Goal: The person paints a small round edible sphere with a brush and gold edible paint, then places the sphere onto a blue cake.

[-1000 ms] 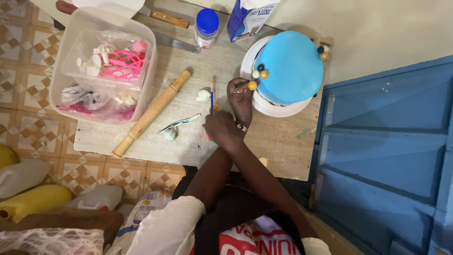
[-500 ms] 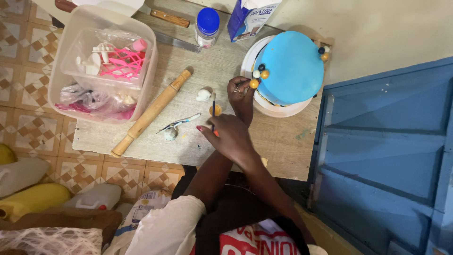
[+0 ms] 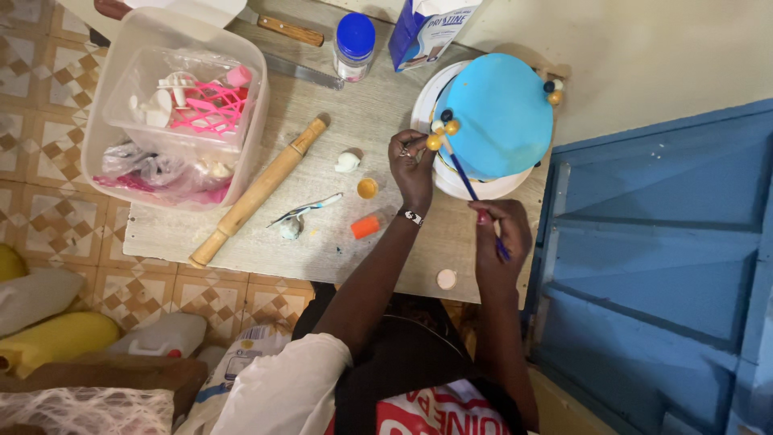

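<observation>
A wooden table [image 3: 338, 242] fills the frame's upper middle, bearing a plastic tub [image 3: 105, 121] at left, rolling pin [image 3: 258, 192], jar [image 3: 354, 47], carton [image 3: 427, 28] and cake plate [image 3: 423, 101].

Rolling pin [image 3: 259, 192] blocks left board.

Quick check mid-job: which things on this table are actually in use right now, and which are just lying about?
In use: blue cake, small balls on its edge, thin brush in right hand, left hand at the cake.

Lying about: rolling pin, plastic tub, blue-lidded jar, knife, orange cap.
</observation>
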